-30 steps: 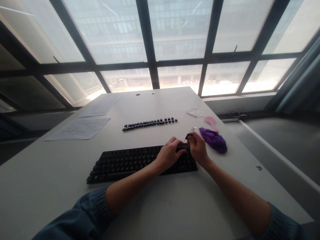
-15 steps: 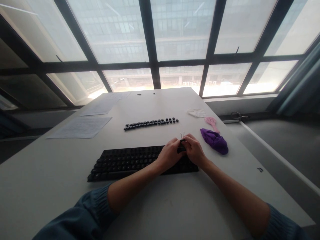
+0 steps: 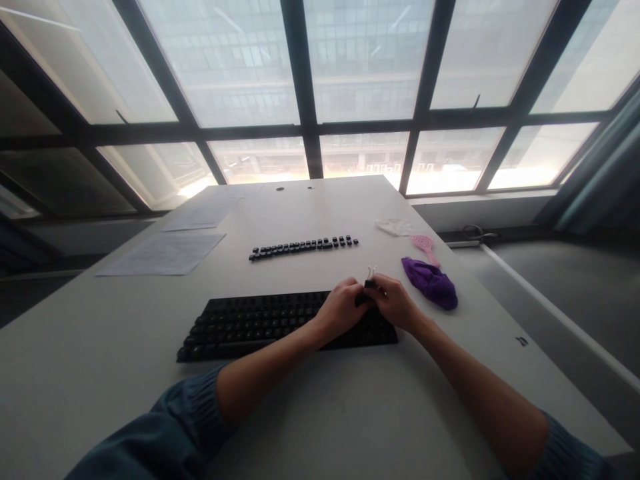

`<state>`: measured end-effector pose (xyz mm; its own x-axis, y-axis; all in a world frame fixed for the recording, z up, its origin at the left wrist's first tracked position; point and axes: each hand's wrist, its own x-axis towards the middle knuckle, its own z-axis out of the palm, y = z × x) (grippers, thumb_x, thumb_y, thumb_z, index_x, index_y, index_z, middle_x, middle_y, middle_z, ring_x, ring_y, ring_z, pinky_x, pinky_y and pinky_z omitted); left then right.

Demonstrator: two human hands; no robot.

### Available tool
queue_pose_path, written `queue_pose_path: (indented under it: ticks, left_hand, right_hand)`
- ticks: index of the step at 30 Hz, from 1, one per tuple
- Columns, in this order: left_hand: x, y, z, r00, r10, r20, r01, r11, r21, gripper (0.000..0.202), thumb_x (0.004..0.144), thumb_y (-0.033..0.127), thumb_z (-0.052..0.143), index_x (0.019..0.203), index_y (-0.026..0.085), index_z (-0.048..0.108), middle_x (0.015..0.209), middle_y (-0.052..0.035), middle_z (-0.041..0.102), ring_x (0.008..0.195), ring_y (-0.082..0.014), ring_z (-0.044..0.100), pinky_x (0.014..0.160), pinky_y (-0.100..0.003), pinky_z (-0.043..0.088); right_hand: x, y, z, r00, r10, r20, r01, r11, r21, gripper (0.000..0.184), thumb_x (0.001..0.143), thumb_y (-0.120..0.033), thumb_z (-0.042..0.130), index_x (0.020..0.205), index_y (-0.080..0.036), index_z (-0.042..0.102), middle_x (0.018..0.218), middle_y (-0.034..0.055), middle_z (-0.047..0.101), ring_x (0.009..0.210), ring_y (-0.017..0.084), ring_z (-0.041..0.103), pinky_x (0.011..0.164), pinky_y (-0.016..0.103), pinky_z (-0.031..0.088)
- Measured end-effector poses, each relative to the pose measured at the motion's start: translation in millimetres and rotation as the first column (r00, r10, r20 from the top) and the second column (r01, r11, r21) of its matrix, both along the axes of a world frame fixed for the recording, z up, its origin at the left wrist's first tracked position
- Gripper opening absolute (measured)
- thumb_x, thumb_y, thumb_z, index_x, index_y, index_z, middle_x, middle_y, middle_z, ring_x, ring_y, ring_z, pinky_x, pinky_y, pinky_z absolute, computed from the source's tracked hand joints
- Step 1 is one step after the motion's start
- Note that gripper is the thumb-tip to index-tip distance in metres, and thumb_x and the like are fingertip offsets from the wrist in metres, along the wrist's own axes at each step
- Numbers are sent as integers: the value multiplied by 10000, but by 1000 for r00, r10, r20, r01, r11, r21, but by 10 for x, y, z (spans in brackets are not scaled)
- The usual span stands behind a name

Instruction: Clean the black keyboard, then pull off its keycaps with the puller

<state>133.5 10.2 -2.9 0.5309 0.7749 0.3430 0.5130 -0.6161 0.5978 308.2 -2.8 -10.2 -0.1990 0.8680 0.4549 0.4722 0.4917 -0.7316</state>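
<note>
A black keyboard (image 3: 265, 323) lies in front of me, with its right part beneath my hands. My right hand (image 3: 395, 301) pinches a black binder clip (image 3: 369, 283), whose silver wire handles point up and away from me. Close beside it, my left hand (image 3: 341, 307) is closed above the keyboard, its fingertips near the clip. What the left fingers hold, if anything, is hidden. Beyond the keyboard, several loose black keycaps (image 3: 300, 247) stand in rows on the white table (image 3: 150, 333).
To the right lie a purple cloth (image 3: 430, 283), a pink comb-like item with a handle (image 3: 423, 245) and a clear plastic bag (image 3: 394, 227). Sheets of paper (image 3: 163, 255) rest at the left. The table's right edge runs past a pale rail, and windows rise behind.
My right hand has shifted slightly right with the binder clip, which now shows more of its black body between the hands. The left hand stays almost in place.
</note>
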Motion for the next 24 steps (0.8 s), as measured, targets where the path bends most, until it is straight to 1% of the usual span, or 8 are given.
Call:
queue_pose_path:
  ticks: [3,5,9,12,15,17,21,24]
  left_hand:
    - [-9,7,15,1000,-12,17,12,1000,-8,47,832,220,654,839,183,682,856,-29,583,786,-160,583,756,-282,476]
    - [-15,13,19,999,-19,31,19,1000,-12,65,841,197,636,857,186,698,859,-28,590,795,-158,586,771,-281,477]
    - [-15,24,12,999,-24,36,25,1000,-17,83,846,186,639,878,192,716,856,-22,598,786,-154,589,770,-278,476]
    - [-2,26,-3,999,-15,28,16,1000,-4,95,866,176,614,896,190,703,876,-24,598,808,-157,592,791,-283,479]
    - [9,17,-12,1000,3,4,-3,1000,15,91,894,196,587,909,187,676,915,-30,596,832,-162,594,809,-291,484]
    - [11,5,-9,999,27,-17,-27,999,19,81,904,218,583,922,187,656,946,-35,594,847,-168,597,813,-299,490]
    - [9,-17,10,996,74,-44,-73,997,30,99,912,243,576,986,197,622,1014,-52,598,923,-195,594,841,-328,495]
    - [12,-13,19,998,55,-41,-53,997,53,78,916,229,561,966,196,610,1008,-59,603,954,-209,579,859,-344,490]
  right_hand:
    - [-26,0,-52,994,-81,-67,82,997,1,203,879,-274,569,696,-198,523,652,-22,514,620,147,460,595,269,360]
    - [-47,-9,-85,988,-110,-110,109,994,-14,203,878,-288,567,699,-197,538,645,-23,515,620,148,461,592,266,365]
    - [-86,-18,-146,968,-132,-212,122,991,-57,188,872,-304,567,721,-192,565,660,-17,539,649,157,492,604,262,389]
    - [-109,-7,-178,948,-145,-283,127,988,-82,198,867,-317,577,716,-190,562,651,-19,533,637,154,489,594,260,387]
    - [-128,4,-186,915,-150,-376,116,987,-111,210,877,-326,570,719,-189,549,637,-25,520,605,143,475,566,256,377]
    - [-135,5,-177,901,-156,-405,117,986,-120,218,879,-333,573,718,-190,542,631,-27,514,592,139,468,551,253,370]
    - [-121,-3,-125,921,-152,-358,130,988,-85,210,884,-335,569,730,-192,551,644,-20,532,594,143,478,558,258,383]
    - [-94,-10,-67,971,-119,-209,124,992,9,179,882,-294,564,733,-195,567,690,-2,566,644,157,504,615,273,410]
